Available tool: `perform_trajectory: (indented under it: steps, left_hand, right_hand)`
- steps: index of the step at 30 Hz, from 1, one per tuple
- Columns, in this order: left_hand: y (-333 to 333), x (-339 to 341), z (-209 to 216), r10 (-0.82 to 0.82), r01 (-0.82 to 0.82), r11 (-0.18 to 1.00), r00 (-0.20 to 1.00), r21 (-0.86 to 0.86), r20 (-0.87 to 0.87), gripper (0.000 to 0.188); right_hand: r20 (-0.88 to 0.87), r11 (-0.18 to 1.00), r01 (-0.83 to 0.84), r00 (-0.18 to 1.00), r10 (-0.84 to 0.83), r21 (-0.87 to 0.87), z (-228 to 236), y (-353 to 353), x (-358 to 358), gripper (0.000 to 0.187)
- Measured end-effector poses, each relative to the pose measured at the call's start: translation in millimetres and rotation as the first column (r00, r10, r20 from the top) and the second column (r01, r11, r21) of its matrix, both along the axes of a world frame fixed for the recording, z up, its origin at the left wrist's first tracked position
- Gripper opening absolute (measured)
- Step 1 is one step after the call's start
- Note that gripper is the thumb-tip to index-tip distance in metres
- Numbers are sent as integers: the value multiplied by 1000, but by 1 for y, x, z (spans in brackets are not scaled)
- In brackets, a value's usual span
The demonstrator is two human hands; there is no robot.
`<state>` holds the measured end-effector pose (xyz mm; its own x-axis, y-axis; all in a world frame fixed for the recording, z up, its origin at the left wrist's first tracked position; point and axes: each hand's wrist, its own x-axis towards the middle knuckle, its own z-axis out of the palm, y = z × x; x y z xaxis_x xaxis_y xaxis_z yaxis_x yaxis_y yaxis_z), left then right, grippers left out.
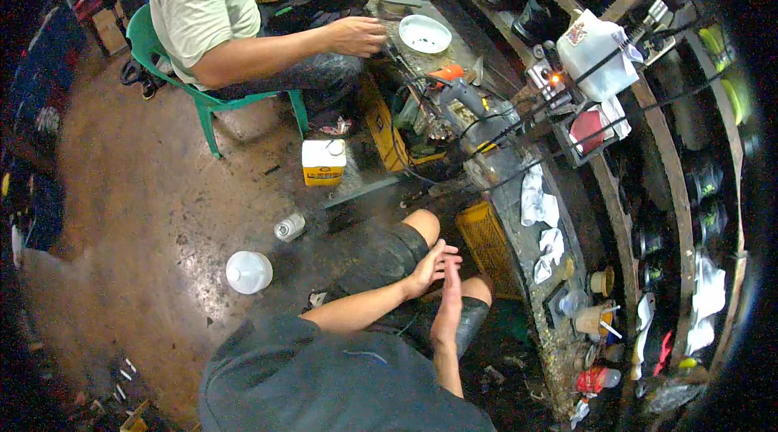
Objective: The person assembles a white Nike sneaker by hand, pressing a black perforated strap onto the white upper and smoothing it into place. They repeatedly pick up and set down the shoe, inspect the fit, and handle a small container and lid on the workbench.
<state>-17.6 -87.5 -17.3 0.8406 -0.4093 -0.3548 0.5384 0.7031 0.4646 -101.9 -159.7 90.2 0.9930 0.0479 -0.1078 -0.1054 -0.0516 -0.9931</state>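
Observation:
My left hand [430, 271] and my right hand [447, 307] come close together above my knees. Both have their fingers stretched out, and no object shows in either. The palms face one another; whether they touch I cannot make out. Below them are my dark shorts and bare knees. Nearest on the right is a yellow plastic crate [484, 241] under the edge of a worn, cluttered workbench [528, 302]. White crumpled cloths or papers [538, 203] lie on that bench.
A co-worker [219, 23] sits on a green plastic chair [207, 112], a dark item on their lap. On the floor stand a yellow-and-white container [324, 163], a clear jar [289, 227] and a whitish jug [249, 271]. A white bowl [425, 34] rests on the bench; cables hang over it.

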Motion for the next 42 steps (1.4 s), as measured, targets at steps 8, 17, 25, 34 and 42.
perform_trajectory:
  steps: [8, 17, 25, 34, 42]
  left_hand:
    - [14, 20, -6, -36, -39, 872, 989, -487, -143, 52]
    - [6, 14, -4, -54, -12, 944, 980, -328, -191, 45]
    - [-18, 9, -18, -215, 191, 954, 973, -231, -81, 53]
    - [-38, 22, -34, -82, 78, 997, 978, 29, 193, 74]
    - [-98, -8, -76, -465, -359, -10, 828, 933, 314, 78]
  right_hand:
    - [135, 721, -98, 956, 259, -686, -54, 33, 11, 85]
    - [27, 804, -71, 994, 107, -590, -56, 30, 6, 87]
    - [101, 842, 86, 994, -38, -533, -60, 21, -1, 89]
    - [-110, 938, 233, 957, -268, -257, -115, -21, 69, 74]
    - [-197, 808, 404, 915, -353, 428, -159, -29, 88, 73]
